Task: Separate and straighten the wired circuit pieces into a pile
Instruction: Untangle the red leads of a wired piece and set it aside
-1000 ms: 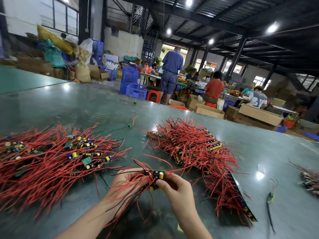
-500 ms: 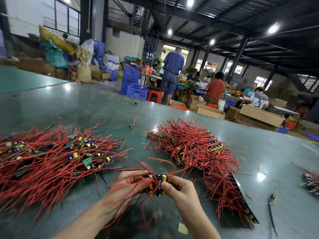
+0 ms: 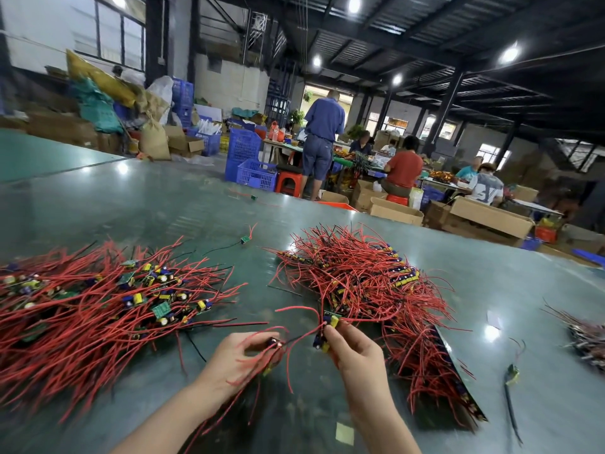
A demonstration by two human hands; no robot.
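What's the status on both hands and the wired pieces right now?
Left hand grips a bundle of red-wired pieces. Right hand pinches one circuit piece, wires bridging to the left. Sorted pile left, tangled heap right.

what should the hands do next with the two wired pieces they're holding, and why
Probably keep drawing the hands apart until the wires come free. The left hand grips one piece low, the right hand pinches a yellow-topped piece higher, and red wires still run between them. Once free, it could likely go on the left pile.
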